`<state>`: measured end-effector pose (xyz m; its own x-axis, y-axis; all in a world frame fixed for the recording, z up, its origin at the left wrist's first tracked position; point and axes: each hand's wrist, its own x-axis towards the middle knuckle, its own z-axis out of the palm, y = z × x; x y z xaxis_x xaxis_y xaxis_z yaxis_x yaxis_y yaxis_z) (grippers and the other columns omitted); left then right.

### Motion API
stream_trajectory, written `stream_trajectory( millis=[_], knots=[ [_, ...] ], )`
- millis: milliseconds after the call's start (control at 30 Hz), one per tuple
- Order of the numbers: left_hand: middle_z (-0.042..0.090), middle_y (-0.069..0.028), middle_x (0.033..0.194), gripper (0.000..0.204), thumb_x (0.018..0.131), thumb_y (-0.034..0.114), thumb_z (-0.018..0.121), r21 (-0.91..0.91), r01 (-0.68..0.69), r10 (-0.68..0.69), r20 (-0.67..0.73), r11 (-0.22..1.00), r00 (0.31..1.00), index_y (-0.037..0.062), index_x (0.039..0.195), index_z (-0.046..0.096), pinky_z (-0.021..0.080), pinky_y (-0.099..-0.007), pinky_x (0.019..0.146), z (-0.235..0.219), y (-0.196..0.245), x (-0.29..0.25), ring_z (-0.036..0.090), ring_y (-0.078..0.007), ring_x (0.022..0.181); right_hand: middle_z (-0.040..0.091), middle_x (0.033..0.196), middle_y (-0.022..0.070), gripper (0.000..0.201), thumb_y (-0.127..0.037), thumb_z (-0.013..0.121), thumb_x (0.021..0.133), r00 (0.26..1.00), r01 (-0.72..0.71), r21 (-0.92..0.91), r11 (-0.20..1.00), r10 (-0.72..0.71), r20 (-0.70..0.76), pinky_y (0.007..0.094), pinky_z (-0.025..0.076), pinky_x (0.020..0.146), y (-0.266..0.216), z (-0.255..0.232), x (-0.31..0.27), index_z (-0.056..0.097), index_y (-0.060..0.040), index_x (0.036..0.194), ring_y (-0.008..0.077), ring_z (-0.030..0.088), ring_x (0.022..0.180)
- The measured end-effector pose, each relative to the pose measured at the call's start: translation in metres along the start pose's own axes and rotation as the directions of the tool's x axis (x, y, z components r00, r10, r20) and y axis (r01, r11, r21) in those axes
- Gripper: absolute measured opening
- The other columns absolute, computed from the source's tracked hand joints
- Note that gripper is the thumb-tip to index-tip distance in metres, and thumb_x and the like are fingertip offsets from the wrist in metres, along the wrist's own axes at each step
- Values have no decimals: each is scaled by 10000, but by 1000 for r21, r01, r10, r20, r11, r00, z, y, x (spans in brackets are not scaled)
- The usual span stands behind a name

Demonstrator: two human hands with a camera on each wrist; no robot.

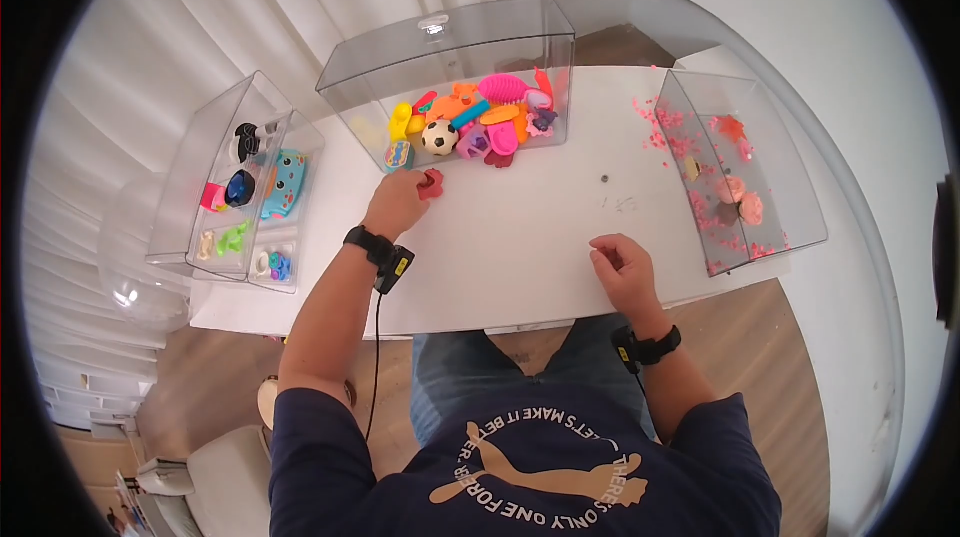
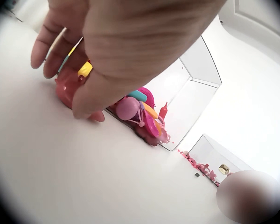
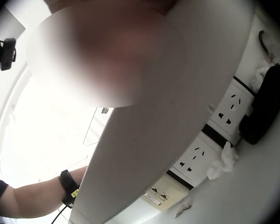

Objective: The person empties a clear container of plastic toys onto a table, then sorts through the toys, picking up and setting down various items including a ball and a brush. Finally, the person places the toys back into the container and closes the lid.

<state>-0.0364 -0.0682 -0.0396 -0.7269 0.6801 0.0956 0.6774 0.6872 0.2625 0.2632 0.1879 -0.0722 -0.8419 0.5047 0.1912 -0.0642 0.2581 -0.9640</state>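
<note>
On the white table (image 1: 520, 267), my left hand (image 1: 397, 205) pinches a small red toy (image 1: 431, 184) in front of the middle clear box (image 1: 360, 127). The left wrist view shows the thumb of the left hand (image 2: 130, 42) against the red toy (image 2: 67, 91), its other fingers reaching around the far side. Loosely curled fingers mark my right hand (image 1: 625, 277), which holds nothing near the table's front edge. A blurred patch covers much of the right wrist view.
Colourful toys, among them a soccer ball (image 1: 439, 137), fill the middle box. A clear box of toys with a blue one (image 1: 285, 184) stands left. Another clear box (image 1: 800, 207) at right has flowers (image 1: 731, 189) and pink bits. A small dark piece (image 1: 604, 178) lies between.
</note>
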Motion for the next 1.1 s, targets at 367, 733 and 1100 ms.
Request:
stream_trajectory(
  millis=[367, 733, 1100],
  knots=[
    [692, -177, 937, 196, 782, 122, 682, -176, -4, 18, 76, 984, 997, 27, 949, 723, 529, -403, 820, -11, 17, -8, 660, -348, 908, 627, 809, 8, 115, -28, 651, 887, 995, 99, -131, 986, -99, 8, 209, 477, 647, 2, 3, 0, 666, -5, 999, 58, 574, 712],
    [637, -177, 1107, 390, 772, 261, 763, 14, -119, 115, -370, 993, 922, 27, 1067, 662, 505, -415, 912, -29, 46, 51, 590, -358, 1069, 638, 799, 70, 107, -69, 678, 843, 997, 79, -202, 976, -80, 3, 270, 502, 651, -2, 4, -1, 671, -23, 940, 147, 614, 704],
    [568, -157, 1284, 637, 722, 410, 788, 163, 32, -7, -153, 986, 988, 81, 1241, 620, 475, -442, 994, -15, 46, 113, 524, -353, 1196, 609, 771, 75, 111, -79, 684, 821, 996, 93, -197, 976, -92, 18, 275, 501, 600, -8, 3, -1, 653, -27, 914, 158, 599, 641]
  ],
)
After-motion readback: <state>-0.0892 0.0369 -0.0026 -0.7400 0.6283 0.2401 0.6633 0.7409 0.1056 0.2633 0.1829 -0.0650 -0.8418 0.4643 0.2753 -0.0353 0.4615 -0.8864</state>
